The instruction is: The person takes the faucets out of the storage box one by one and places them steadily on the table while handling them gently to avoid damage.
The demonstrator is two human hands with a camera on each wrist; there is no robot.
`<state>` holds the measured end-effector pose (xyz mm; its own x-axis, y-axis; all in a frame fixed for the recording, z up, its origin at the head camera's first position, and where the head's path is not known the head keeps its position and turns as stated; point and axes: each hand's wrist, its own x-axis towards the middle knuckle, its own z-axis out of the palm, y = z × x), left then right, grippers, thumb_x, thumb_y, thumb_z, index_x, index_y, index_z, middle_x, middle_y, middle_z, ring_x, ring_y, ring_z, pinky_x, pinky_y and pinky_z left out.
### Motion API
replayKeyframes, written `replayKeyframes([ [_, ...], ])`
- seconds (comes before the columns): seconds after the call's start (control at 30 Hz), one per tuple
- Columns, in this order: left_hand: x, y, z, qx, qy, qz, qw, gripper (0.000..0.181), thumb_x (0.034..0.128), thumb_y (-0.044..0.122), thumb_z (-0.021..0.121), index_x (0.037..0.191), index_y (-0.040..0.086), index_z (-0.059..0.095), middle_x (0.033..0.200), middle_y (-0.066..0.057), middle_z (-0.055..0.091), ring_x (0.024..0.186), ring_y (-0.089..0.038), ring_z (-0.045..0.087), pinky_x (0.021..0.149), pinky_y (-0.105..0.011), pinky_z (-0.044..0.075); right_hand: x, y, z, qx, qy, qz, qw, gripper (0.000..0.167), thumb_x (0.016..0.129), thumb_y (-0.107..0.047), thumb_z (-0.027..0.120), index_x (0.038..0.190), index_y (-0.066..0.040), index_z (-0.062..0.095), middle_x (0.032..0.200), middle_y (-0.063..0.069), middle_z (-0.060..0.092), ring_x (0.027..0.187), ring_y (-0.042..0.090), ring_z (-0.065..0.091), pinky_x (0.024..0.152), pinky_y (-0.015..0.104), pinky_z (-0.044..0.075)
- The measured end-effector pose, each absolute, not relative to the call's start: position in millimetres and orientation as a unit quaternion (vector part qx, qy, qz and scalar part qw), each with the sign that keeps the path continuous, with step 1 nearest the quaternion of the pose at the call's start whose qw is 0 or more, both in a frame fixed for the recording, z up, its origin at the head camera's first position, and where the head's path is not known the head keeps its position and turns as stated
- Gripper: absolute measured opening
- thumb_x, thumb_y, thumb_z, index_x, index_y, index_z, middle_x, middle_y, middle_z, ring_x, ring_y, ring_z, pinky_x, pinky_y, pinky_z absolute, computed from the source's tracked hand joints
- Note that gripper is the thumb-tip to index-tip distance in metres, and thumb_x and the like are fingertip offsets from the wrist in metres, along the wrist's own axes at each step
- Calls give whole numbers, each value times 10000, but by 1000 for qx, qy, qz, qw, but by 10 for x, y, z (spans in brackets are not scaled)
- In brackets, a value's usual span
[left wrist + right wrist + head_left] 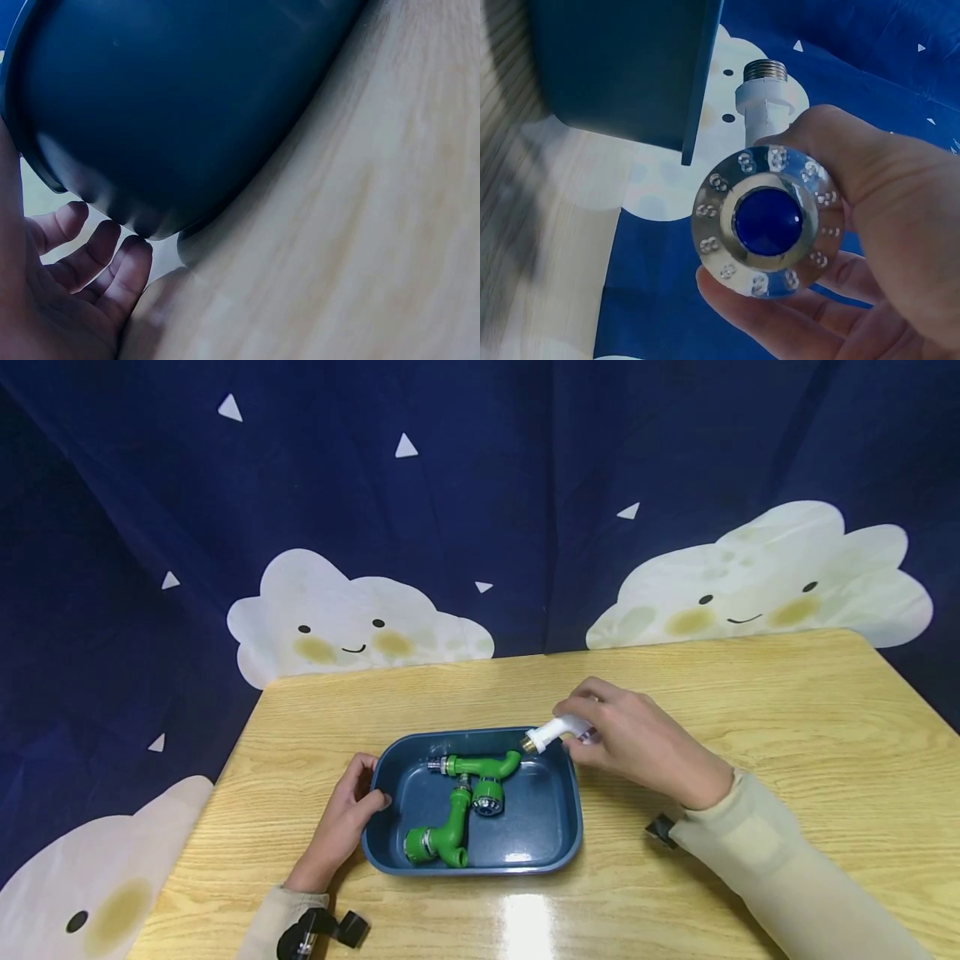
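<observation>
Navy cloud-print curtain (pixel 517 485) is hanging behind our wooden counter (pixel 675 893). With our left hand (pixel 348 812) we are gripping the blue tray (pixel 517 827), thumb over its rim, fingers bent against the outer wall. With our right hand (pixel 633 735) we are holding a white faucet (pixel 558 727), fingers curled around it, above the tray's far right corner. Two green faucets (pixel 480 767) are lying inside the tray.
</observation>
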<state>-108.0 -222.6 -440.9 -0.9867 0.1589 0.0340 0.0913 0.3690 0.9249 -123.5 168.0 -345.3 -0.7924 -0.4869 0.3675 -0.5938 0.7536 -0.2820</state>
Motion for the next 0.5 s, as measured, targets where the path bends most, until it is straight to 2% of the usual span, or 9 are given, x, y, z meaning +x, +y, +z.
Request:
replayKeyframes([
  [0.5,-1078,-2231,-4423,76,829,553,28,296,846,-13,514,1138,-1,469,1085,-100,507,1043,-173,513,903,-237,424,-1258,1705,-3466,280,-931,197,123,282,826,-148,810,1098,-98,758,1055,81,701,751,117,628,642,256,541],
])
